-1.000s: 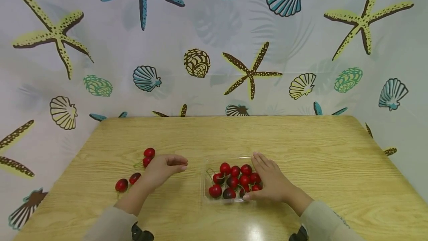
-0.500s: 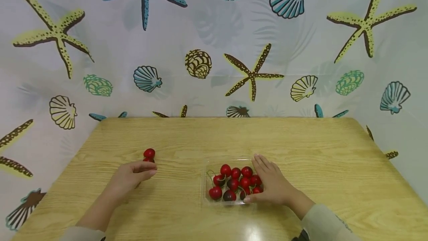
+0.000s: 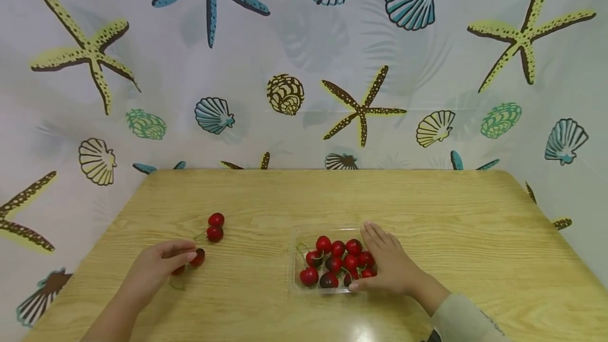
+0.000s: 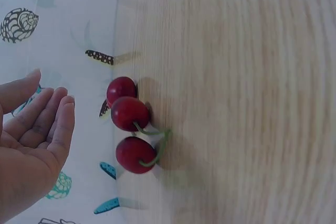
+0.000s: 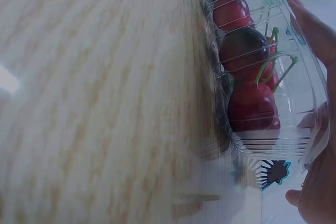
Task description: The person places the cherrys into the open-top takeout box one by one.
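Observation:
In the head view, my left hand (image 3: 154, 268) hovers over two loose cherries on the left; one dark red cherry (image 3: 197, 257) shows beside its fingertips, the other cherry (image 3: 178, 271) is partly hidden beneath. The left wrist view has the left hand (image 4: 39, 135) with fingers loosely bent and nothing between them, apart from a red cherry (image 4: 135, 155) with a green stem. My right hand (image 3: 391, 263) holds the right end of a clear plastic container (image 3: 295, 257), thumb at the near edge, fingers at the far edge. Several cherries (image 5: 252, 106) lie inside.
Two more cherries (image 3: 216, 227) lie touching, farther back than the left hand. The wooden table (image 3: 266, 189) runs back to a white curtain (image 3: 247, 51) printed with starfish and shells.
My left hand has moved left, away from the container, and then down onto the nearer two cherries. The right hand and the container stay in place. The head view has shifted slightly.

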Demonstrator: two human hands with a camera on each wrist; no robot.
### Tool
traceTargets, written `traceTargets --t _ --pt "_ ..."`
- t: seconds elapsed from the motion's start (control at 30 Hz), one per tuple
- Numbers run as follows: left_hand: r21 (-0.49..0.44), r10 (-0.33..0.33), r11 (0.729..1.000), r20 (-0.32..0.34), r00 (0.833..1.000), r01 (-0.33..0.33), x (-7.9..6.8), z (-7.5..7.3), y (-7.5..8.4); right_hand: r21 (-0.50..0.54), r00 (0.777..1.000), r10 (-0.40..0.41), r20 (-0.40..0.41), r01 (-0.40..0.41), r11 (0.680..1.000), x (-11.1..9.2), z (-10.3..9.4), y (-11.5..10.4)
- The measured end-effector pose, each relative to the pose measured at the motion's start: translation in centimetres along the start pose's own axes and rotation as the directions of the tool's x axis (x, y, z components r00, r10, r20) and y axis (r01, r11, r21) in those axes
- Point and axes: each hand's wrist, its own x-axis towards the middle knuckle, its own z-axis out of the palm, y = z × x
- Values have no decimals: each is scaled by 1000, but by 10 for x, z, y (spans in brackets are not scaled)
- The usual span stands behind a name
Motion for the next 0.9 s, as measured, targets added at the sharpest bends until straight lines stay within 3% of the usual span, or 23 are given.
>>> traceTargets --t 0.37,0.6,0.9 --pt "-61 -51 997 -33 998 49 -5 -13 -26 -3 1000 15 21 -15 1000 0 -2 -1" --pt "-46 -72 996 -26 997 71 -5 -16 -44 7 1000 22 22 -22 1000 -1 -1 -1" --pt "-60 -179 982 -23 984 177 -4 -21 -63 -1 1000 17 17 -17 1000 0 -1 -1"
